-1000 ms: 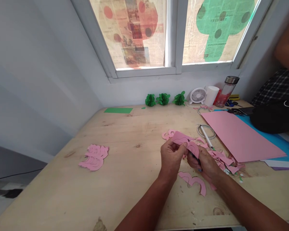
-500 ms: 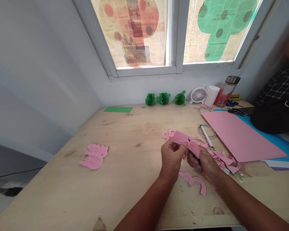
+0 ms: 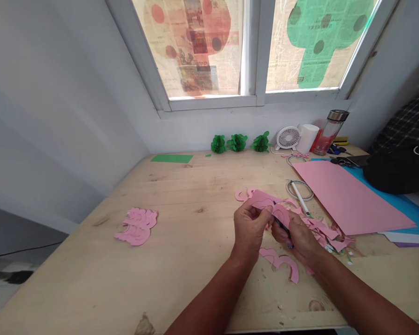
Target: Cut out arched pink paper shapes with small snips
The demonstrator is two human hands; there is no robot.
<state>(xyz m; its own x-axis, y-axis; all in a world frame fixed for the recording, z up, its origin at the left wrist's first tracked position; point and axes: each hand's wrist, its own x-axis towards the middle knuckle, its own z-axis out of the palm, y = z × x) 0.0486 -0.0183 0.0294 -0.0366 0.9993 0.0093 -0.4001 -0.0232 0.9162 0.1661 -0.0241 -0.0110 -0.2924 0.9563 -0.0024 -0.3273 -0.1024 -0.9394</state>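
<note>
My left hand [image 3: 249, 225] pinches a piece of pink paper [image 3: 261, 199] that carries drawn curved lines. Scissors [image 3: 282, 227] with dark handles are gripped in my right hand [image 3: 296, 235], their blades at the paper and mostly hidden by it and my fingers. A curl of the pink paper bends up beside the blades. Below my hands lies a wavy pink offcut [image 3: 289, 266] on the wooden table [image 3: 181, 270]. Pink scraps [image 3: 326, 232] are heaped to the right of my right hand. On the left rests a stack of scalloped pink cutouts [image 3: 137, 227].
A large pink sheet [image 3: 349, 197] lies over blue paper at right, near a white pen [image 3: 300, 197] and a coiled cable. Along the wall stand green paper shapes [image 3: 237, 143], a small fan [image 3: 288, 138] and a glass bottle [image 3: 330, 135]. Another person's checkered sleeve [image 3: 405, 121] shows at right.
My hands, the paper and the scissors stay nearly in place. The other person at the upper right has shifted slightly, and their arm no longer shows there.
</note>
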